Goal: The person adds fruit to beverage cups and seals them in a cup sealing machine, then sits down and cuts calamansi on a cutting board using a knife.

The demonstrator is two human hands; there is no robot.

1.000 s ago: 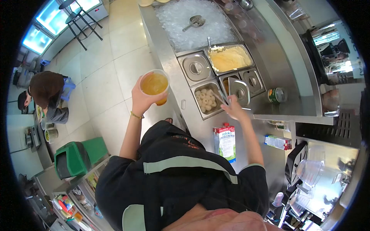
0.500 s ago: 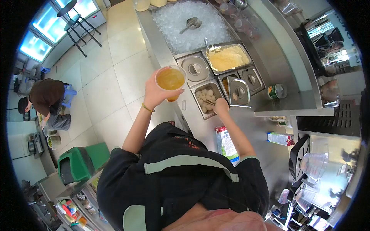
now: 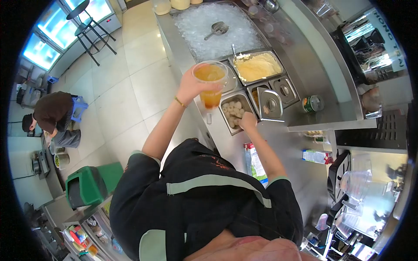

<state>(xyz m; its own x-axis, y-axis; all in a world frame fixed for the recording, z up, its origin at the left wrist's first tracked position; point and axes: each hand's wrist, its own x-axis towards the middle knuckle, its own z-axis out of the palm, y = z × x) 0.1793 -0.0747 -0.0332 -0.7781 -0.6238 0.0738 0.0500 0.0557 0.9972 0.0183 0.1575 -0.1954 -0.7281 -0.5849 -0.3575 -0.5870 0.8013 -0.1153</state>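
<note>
My left hand point(image 3: 191, 88) is wrapped round a clear plastic cup point(image 3: 210, 89) of amber drink, tilted a little and held over the counter's edge by the lidded steel pan. My right hand point(image 3: 248, 122) is closed on the end of small metal tongs point(image 3: 237, 116). Their tips reach into a steel pan point(image 3: 230, 127) of round white fruits point(image 3: 231, 107) that look like lychees. Beside it, a half-lifted steel lid point(image 3: 270, 104) leans over another pan, whose contents are mostly hidden.
Beyond the pans lie an ice bin point(image 3: 217, 35) with a metal scoop point(image 3: 219, 28) and a tray of pale yellow cream point(image 3: 257, 67). A carton point(image 3: 255, 163) lies near my right forearm, and a can point(image 3: 310, 104) stands further right. At left, a person point(image 3: 54, 113) sits on a blue stool.
My left hand has brought the cup to the right, nearer the pans, and tilted it so more of its side shows. My right hand has shifted slightly, with the tongs still among the white fruits.
</note>
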